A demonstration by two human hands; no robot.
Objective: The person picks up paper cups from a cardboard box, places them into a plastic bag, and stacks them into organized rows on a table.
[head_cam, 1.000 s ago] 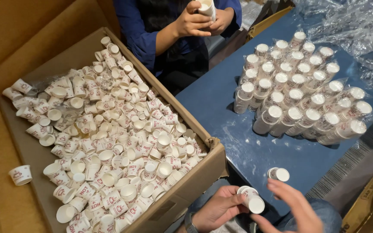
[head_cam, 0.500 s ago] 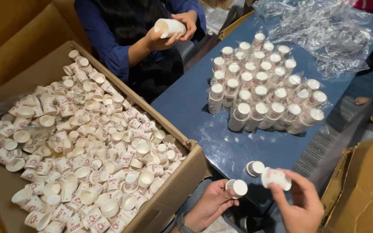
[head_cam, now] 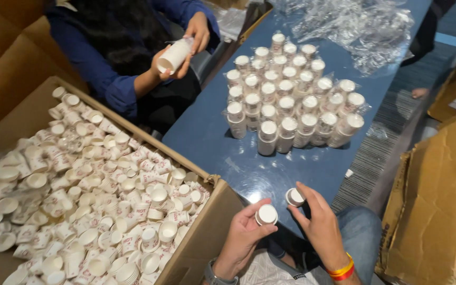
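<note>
- The left hand (head_cam: 244, 237) held a small stack of white paper cups (head_cam: 266, 214), fingers curled closed around it. The stack's round base faced up toward the camera, so its long axis ran roughly upward out of the fist.
- The stack sat at the top of the grip, held between thumb and fingertips; only its flat end showed above them.
- The right hand (head_cam: 320, 224) gripped a second cup stack (head_cam: 294, 197) between thumb and forefinger, base up and tipped slightly toward the left hand. It sat at the fingertips, just above the edge of the blue table (head_cam: 207, 132).
- The two stacks were near each other but apart.
- On the table stood a cluster of wrapped cup stacks (head_cam: 291, 100), cylindrical, white, in glossy clear film.
- A cardboard box (head_cam: 207, 237) at the left was filled with loose paper cups (head_cam: 91, 195), matte white with red print.
- Across the table, a co-worker's hands (head_cam: 186, 47) held another stack (head_cam: 172, 55), lying tilted.
</note>
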